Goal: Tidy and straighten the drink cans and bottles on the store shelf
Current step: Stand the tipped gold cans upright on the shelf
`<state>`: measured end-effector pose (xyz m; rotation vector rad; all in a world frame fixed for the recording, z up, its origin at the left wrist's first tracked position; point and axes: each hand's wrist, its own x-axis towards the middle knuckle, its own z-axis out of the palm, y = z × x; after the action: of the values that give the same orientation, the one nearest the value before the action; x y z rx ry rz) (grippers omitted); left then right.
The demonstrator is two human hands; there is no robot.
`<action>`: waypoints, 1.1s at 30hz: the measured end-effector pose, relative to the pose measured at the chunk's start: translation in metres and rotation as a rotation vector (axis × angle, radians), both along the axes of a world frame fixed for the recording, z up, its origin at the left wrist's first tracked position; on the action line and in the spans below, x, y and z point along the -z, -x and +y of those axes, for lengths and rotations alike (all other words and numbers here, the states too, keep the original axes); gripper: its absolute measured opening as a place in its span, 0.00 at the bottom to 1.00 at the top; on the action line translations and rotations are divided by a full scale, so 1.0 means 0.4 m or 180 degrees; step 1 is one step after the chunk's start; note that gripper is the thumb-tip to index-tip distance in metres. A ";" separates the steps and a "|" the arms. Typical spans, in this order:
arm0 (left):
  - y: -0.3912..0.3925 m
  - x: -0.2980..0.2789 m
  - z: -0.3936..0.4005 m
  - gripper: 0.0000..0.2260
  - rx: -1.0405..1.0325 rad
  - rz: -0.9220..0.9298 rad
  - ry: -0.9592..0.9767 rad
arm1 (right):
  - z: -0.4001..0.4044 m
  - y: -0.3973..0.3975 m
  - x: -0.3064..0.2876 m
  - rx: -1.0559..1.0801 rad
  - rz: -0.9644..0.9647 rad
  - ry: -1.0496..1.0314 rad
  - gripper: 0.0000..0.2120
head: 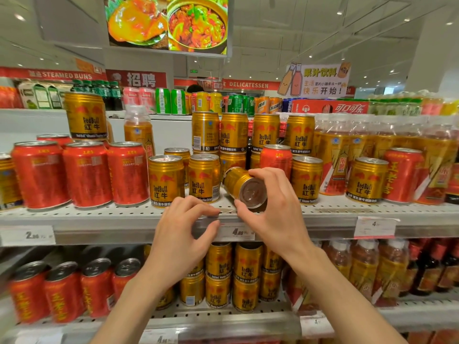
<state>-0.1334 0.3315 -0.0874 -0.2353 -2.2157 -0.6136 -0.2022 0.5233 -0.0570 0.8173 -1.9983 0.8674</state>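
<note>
Upright red cans [84, 173] at left on the perforated shelf [347, 207]. Left hand [183, 234] loosely curled at the shelf edge, gripping nothing. Right hand [270, 207] clasped round a tipped gold can [238, 181], base outward, among upright gold cans [203, 177].

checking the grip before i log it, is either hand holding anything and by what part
The right hand holds a tipped gold can by its near end, fingers around the rim. The left hand holds nothing; it rests at the shelf edge.
</note>
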 end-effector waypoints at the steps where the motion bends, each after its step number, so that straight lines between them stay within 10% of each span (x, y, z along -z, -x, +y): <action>1: 0.001 0.001 0.000 0.06 -0.0004 0.0005 0.0001 | 0.004 0.001 -0.008 -0.0068 -0.0003 0.0044 0.28; 33: 0.002 0.006 0.001 0.11 0.0004 0.0040 -0.0018 | -0.027 0.069 -0.156 0.0518 0.0412 -0.1341 0.13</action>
<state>-0.1340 0.3320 -0.0897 -0.2370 -2.2015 -0.6172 -0.2298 0.5126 0.0053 0.8990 -2.1259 0.2933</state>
